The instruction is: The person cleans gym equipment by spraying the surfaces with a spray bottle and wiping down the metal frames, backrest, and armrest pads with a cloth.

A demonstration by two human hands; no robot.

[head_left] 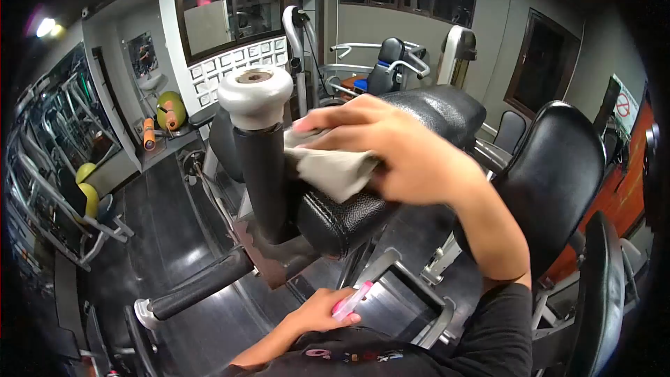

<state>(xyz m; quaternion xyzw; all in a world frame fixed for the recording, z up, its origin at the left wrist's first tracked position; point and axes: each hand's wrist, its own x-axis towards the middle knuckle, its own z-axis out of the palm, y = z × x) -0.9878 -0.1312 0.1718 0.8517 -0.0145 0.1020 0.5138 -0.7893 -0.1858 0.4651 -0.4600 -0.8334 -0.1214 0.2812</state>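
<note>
My right hand (415, 150) reaches across the middle of the view, its fingers closed over a light grey cloth (335, 171). That cloth presses on a black padded cushion (342, 220) of a gym machine, right beside an upright black grip (262, 167) with a silver end cap (255, 94). The hand and cloth are slightly blurred. Low in front of my body, my left hand (323, 311) is wrapped round a small pink and clear bottle (352, 301), tilted up to the right. Part of the bottle is hidden by the fingers.
A black seat back (548, 167) stands close on the right. A black padded bar (202, 283) sticks out at lower left. Other gym machines (391, 66) stand at the back, and mirrors (56, 132) line the left wall. Green exercise balls (167, 110) lie further off.
</note>
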